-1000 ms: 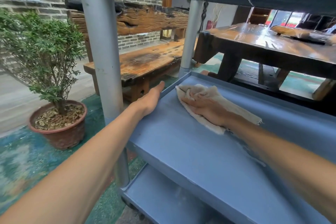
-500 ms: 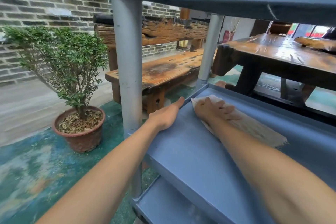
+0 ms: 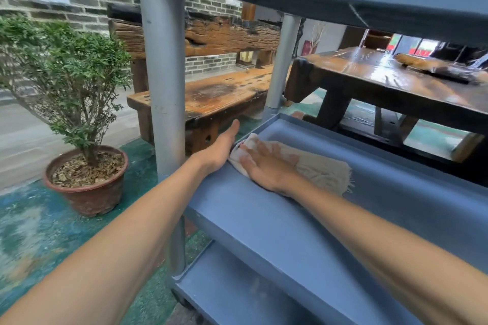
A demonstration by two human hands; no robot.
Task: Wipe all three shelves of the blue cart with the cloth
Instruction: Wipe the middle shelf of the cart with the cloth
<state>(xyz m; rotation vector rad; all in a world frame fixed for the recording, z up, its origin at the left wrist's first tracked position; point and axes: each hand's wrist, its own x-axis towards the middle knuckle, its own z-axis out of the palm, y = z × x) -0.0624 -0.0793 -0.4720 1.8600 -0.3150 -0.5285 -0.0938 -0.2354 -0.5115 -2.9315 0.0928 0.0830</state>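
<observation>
Brick-walled patio w/ potted shrub (image 3: 63,82). On the blue cart's middle shelf (image 3: 264,219) (2 of 3), right hand (image 3: 266,166) presses flat, fingers spread, on cloth (image 3: 324,171) at far-left corner; cloth's long axis trails right. Left hand (image 3: 219,149), fingers straight, braces the rim.
</observation>
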